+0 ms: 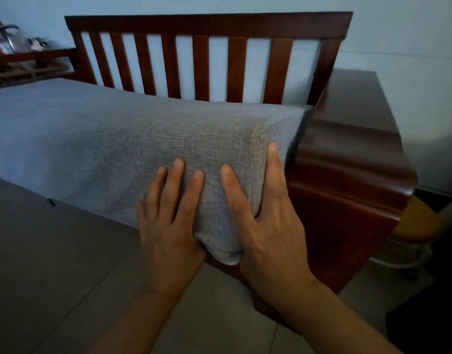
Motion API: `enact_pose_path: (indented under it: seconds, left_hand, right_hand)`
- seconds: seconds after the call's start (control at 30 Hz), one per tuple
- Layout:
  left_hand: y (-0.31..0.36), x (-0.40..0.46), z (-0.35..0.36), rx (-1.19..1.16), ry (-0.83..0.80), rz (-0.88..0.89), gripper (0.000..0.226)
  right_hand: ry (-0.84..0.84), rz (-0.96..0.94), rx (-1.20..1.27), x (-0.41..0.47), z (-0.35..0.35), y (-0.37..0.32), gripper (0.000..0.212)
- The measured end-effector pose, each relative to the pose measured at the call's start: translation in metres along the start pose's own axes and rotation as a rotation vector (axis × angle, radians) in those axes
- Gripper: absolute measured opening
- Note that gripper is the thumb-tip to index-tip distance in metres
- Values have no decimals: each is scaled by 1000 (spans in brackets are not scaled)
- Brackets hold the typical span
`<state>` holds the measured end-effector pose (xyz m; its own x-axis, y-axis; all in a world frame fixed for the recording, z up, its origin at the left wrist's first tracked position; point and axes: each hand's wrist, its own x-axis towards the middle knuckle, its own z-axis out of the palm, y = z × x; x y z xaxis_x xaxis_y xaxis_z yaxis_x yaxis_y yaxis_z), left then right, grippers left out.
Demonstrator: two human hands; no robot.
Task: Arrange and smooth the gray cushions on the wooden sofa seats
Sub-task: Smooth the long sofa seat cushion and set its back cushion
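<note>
A long gray woven cushion (112,139) lies on the seat of a dark wooden sofa with a slatted backrest (209,24). Its right end sits against the wide glossy armrest (347,159). Both my hands are at the cushion's front right corner. My left hand (168,226) lays its fingers flat on top, with the thumb tucked out of sight under the front edge. My right hand (268,226) holds the corner the same way, its fingers reaching along the cushion's right edge. The corner bulges down between the two hands.
A wooden rack (28,60) with clear bags and other items stands at the back left. A yellow-topped stool (414,223) with a white frame is right of the armrest. Gray floor tiles (53,264) run in front of the sofa, and a pale wall is behind it.
</note>
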<state>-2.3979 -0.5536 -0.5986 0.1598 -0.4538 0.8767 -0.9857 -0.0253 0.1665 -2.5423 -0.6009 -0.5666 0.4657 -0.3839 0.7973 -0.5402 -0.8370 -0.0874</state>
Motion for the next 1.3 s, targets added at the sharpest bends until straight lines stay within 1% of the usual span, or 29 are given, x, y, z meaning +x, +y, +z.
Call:
enact_pose_path:
  seconds: [0.03,0.07,0.2,0.3,0.33,0.4,0.47,0.53,0.6,0.67,0.73,0.83,0.9,0.97,1.03,1.13,1.23,1.3]
  left_hand:
    - [2,15,-3,-3,-18,-10,60]
    - [5,31,-5,-8,-40,-24,55]
    - [19,94,-6,1,-138,-47,53]
    - [30,139,2,53,-177,-72,51]
    - [33,151,5,68,-186,-73,51]
    - [38,180,13,86,-218,-68,61]
    - [42,207,21,95,-230,-48,67]
    - [46,229,31,97,-226,-39,69]
    - [45,251,39,52,-242,-53,70]
    - [44,278,40,-4,-266,-42,69]
    - [43,307,37,-26,-339,-36,69]
    - [47,353,40,-58,-437,-33,76]
    - [50,377,47,-44,-513,-15,84]
    - [53,400,58,-32,-601,0,94]
    - [60,420,72,-32,-689,11,103]
    - [66,441,92,-48,-751,26,104]
    - [70,467,113,-24,-808,50,120]
    - [71,482,122,-11,-833,53,124]
  right_hand:
    - [-10,10,10,13,-5,3,80]
    - [-19,17,18,27,-11,7,79]
    - [-61,43,40,80,-32,29,77]
    - [-83,76,58,119,-45,51,80]
    - [-81,79,55,130,-49,58,77]
    - [-78,82,53,156,-55,76,66]
    - [-100,94,68,178,-59,92,67]
    - [-122,104,63,197,-64,106,68]
    - [-152,111,60,220,-67,116,69]
    - [-178,116,50,242,-74,122,72]
    - [-225,142,44,264,-82,128,76]
    - [-288,184,33,301,-94,146,85]
    - [-345,212,6,321,-99,157,97]
    - [-407,257,-6,338,-103,171,118]
    - [-455,301,-30,350,-105,187,128]
    - [-487,332,-73,363,-104,207,128]
    - [-468,343,-147,381,-103,227,130]
    - [-457,292,-209,392,-101,233,126]
